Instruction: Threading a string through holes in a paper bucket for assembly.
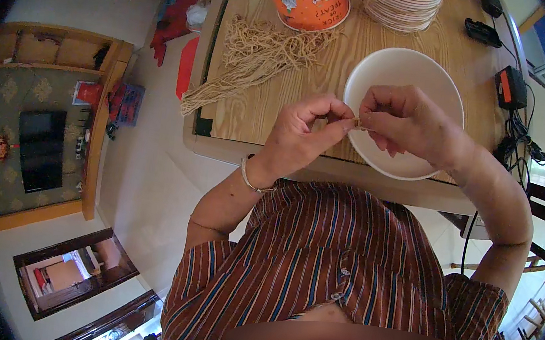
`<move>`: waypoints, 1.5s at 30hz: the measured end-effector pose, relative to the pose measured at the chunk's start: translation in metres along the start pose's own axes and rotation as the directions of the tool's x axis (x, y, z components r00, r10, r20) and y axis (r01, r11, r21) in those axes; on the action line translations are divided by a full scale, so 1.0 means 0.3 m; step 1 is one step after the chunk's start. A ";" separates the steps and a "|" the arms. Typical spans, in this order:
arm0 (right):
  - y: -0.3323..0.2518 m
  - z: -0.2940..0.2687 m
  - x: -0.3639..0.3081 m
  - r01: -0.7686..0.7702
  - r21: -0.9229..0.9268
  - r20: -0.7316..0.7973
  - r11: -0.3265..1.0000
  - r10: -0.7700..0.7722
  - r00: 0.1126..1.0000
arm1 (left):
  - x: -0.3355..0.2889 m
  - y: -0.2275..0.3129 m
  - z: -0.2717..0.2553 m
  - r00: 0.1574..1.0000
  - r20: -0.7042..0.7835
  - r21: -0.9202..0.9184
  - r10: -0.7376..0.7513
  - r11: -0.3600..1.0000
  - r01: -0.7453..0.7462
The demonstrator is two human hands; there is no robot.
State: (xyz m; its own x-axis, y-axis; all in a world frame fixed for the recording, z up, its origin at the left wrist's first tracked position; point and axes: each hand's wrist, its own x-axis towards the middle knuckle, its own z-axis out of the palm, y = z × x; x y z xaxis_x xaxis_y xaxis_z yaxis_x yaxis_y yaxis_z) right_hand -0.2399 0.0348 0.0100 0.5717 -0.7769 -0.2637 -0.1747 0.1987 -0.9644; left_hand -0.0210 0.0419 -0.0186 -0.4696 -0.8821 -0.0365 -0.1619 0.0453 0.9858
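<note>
My left hand (pixel 308 132) and my right hand (pixel 413 124) meet at the near-left rim of a white round bucket (pixel 413 65). Both are closed, thumb and forefinger pinched on a small tan bit of twine (pixel 357 122) between them; its ends are hidden by the fingers. The right hand hangs over the bucket's mouth, covering part of its inside. A bundle of loose tan twine (pixel 250 61) lies on the table to the left, tangled at its far end and gathered toward the near left.
An orange and green printed bucket (pixel 310 5) stands beyond the twine on the wooden table (pixel 316 75). Right of it is a stack of nested buckets (pixel 403 4). Black adapters (pixel 483 33), an orange-and-black box (pixel 511 89) and tangled cables (pixel 517 146) line the right edge.
</note>
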 end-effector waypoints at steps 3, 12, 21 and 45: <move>-0.004 -0.002 0.002 -0.058 0.028 0.006 0.998 0.058 0.998 | 0.000 0.003 0.000 1.000 0.005 0.019 0.014 1.000 -0.014; -0.002 0.002 0.002 -0.023 -0.014 -0.001 1.000 0.023 1.000 | 0.004 0.010 0.001 0.998 0.039 -0.001 0.049 0.999 -0.049; 0.017 0.009 0.006 -0.016 -0.036 -0.012 0.999 0.016 1.000 | 0.005 -0.004 0.000 0.995 0.030 0.082 0.099 0.992 -0.101; -0.005 0.008 -0.004 0.102 -0.153 -0.042 0.983 -0.110 0.993 | 0.009 0.035 0.010 0.979 0.048 0.223 0.199 0.953 -0.204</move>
State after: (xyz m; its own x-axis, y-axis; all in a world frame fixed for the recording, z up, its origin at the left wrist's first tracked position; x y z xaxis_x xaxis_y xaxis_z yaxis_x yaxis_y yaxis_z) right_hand -0.2383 0.0369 0.0116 0.5532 -0.8186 -0.1548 -0.2362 0.0241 -0.9714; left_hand -0.0264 0.0414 -0.0089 -0.5335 -0.8320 0.1521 -0.2520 0.3281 0.9104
